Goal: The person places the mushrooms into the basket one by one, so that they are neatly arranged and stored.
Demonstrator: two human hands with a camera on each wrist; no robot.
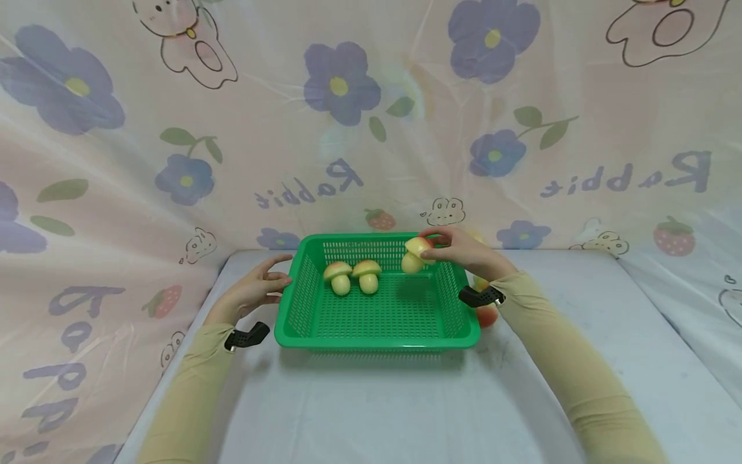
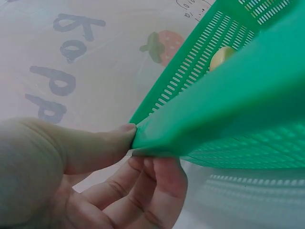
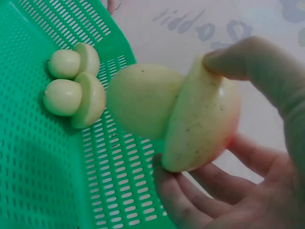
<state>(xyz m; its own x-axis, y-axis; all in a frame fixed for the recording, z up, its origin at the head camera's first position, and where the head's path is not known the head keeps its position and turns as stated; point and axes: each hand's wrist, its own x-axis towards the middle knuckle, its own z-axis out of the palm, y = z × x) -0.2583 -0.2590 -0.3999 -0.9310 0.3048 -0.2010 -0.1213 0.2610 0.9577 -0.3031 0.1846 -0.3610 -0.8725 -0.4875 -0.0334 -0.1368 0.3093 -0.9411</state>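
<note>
My right hand [image 1: 458, 248] holds a toy mushroom [image 1: 415, 255] by its cap over the right part of a green plastic basket [image 1: 377, 343]. In the right wrist view the thumb lies on one side of the cap and the fingers on the other, with the pale stem pointing left. Two more mushrooms [image 1: 339, 277] [image 1: 367, 276] lie side by side in the basket, near its back left. At the basket's left end, my left hand [image 1: 252, 290] pinches the rim between thumb and fingers, as the left wrist view shows.
Partly hidden behind the basket's right end and my right wrist, a reddish round object [image 1: 487, 315] sits on the white table [image 1: 371, 412]. A patterned cloth [image 1: 382, 161] with flowers and rabbits hangs behind and to the left.
</note>
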